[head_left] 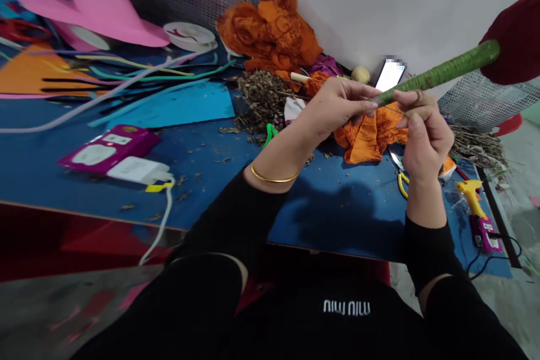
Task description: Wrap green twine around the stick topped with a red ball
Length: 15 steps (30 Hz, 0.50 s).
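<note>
A thick stem wrapped in green tape (447, 72) slants up to the right, with a dark red, rounded head (514, 39) at its far end, cut off by the picture edge. My left hand (340, 104) pinches the stem's lower, greyish end between thumb and fingers. Close under the stem, my right hand (424, 132) has its thumb and fingers closed on a thin strand (394, 110) that runs towards the left fingers. Its upper finger touches the stem. Crumpled orange cloth (365, 138) lies on the table below both hands.
On the blue table (236, 191) are a purple extension socket (109, 146) with a white charger, dried plants (264, 95), scissors (400, 174) and a yellow glue gun (472, 197). A lit phone (390, 74) leans at the back. Coloured strips and foam sheets (177, 104) fill the left.
</note>
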Each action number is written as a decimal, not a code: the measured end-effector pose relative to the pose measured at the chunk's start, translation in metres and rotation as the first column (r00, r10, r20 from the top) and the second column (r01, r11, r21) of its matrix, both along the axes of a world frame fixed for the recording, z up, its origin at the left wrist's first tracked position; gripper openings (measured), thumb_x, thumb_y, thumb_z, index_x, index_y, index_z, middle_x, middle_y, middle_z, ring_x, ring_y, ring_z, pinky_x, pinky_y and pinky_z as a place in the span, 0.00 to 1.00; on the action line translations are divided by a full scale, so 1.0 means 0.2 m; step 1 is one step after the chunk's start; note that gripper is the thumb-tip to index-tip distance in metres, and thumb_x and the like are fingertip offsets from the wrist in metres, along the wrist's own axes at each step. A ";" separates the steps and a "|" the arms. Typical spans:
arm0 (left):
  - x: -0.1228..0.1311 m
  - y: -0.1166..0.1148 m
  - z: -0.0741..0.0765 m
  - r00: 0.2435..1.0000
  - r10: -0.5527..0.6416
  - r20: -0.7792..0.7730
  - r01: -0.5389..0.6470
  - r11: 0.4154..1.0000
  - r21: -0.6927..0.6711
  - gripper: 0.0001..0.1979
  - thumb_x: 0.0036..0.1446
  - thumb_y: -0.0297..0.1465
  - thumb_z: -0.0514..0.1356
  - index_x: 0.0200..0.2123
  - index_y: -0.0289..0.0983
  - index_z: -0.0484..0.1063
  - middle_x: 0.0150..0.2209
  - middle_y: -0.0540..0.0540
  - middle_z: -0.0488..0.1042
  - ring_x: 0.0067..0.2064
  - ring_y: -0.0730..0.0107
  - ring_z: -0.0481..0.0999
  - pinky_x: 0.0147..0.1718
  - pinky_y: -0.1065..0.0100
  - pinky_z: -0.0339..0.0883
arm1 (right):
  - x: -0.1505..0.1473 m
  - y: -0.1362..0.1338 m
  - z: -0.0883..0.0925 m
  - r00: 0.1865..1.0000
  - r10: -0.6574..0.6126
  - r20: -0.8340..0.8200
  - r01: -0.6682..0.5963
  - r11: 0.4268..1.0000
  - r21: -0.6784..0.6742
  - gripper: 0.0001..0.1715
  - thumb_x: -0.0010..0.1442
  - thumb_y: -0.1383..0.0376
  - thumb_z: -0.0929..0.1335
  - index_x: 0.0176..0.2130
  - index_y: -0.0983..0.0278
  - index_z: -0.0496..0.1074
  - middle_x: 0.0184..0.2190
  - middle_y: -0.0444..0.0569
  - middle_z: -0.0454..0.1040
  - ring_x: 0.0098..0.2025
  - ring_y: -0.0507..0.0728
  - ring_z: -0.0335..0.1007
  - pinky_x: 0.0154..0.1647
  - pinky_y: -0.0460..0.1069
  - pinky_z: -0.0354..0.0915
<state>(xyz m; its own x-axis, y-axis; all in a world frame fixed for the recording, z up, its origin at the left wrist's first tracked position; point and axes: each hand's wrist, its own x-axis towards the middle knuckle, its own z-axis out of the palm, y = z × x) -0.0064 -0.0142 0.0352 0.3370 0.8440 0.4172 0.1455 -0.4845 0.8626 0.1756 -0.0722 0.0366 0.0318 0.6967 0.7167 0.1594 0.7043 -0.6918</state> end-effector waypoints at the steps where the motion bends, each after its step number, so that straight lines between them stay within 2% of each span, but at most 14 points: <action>1: 0.01 0.00 0.00 1.000 -0.009 -0.006 0.009 1.000 0.004 0.14 0.65 0.33 0.63 0.50 0.37 0.84 0.26 0.46 0.79 0.28 0.70 0.75 0.27 0.67 0.70 | -0.02 0.01 -0.02 0.998 0.046 -0.052 -0.045 0.999 0.003 0.18 0.64 0.46 0.72 0.29 0.53 0.76 0.40 0.48 0.80 0.53 0.63 0.77 0.66 0.64 0.70; 3: 0.03 -0.01 -0.01 1.000 -0.022 -0.014 0.022 1.000 0.006 0.14 0.65 0.32 0.63 0.50 0.36 0.83 0.28 0.47 0.79 0.28 0.72 0.74 0.28 0.68 0.70 | -0.06 0.04 -0.05 0.990 0.078 -0.116 -0.083 0.996 -0.040 0.24 0.63 0.40 0.70 0.27 0.53 0.72 0.30 0.47 0.75 0.42 0.62 0.78 0.61 0.65 0.74; 5: 0.05 -0.01 -0.02 1.000 -0.008 -0.020 0.008 1.000 0.012 0.16 0.64 0.30 0.62 0.52 0.34 0.81 0.29 0.46 0.80 0.28 0.72 0.74 0.28 0.68 0.69 | -0.07 0.06 -0.08 0.987 0.020 -0.158 -0.038 0.994 -0.107 0.29 0.63 0.36 0.67 0.26 0.53 0.67 0.21 0.43 0.63 0.30 0.59 0.73 0.53 0.64 0.77; 8: 0.07 0.00 -0.04 1.000 0.024 -0.006 -0.024 1.000 0.009 0.17 0.61 0.27 0.62 0.53 0.32 0.80 0.32 0.44 0.81 0.30 0.72 0.75 0.29 0.69 0.69 | -0.04 0.08 -0.08 0.976 -0.058 -0.211 0.024 0.986 -0.163 0.29 0.66 0.39 0.66 0.25 0.55 0.61 0.19 0.40 0.52 0.24 0.56 0.66 0.41 0.61 0.77; 11: 0.10 0.00 -0.06 0.998 0.003 0.062 -0.003 1.000 -0.002 0.13 0.58 0.26 0.64 0.46 0.32 0.82 0.36 0.44 0.83 0.34 0.71 0.77 0.34 0.69 0.72 | -0.01 0.07 -0.07 0.971 -0.094 -0.222 0.057 0.984 -0.170 0.27 0.68 0.44 0.67 0.26 0.56 0.61 0.20 0.40 0.55 0.25 0.55 0.65 0.35 0.56 0.73; 15: 0.13 0.00 -0.08 0.994 0.005 0.108 -0.006 1.000 0.013 0.10 0.55 0.26 0.65 0.41 0.31 0.83 0.38 0.45 0.84 0.38 0.70 0.79 0.40 0.69 0.72 | -0.02 0.04 -0.07 0.982 -0.103 -0.160 0.085 0.990 -0.115 0.27 0.69 0.44 0.68 0.27 0.57 0.63 0.22 0.41 0.59 0.24 0.52 0.62 0.28 0.52 0.67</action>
<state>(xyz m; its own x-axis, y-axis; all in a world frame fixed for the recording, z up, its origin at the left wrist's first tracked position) 0.0197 -0.0143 0.0192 0.2846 0.8398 0.4624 0.0544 -0.4957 0.8668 0.1722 -0.0640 0.0216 0.2127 0.7574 0.6173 0.0986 0.6119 -0.7847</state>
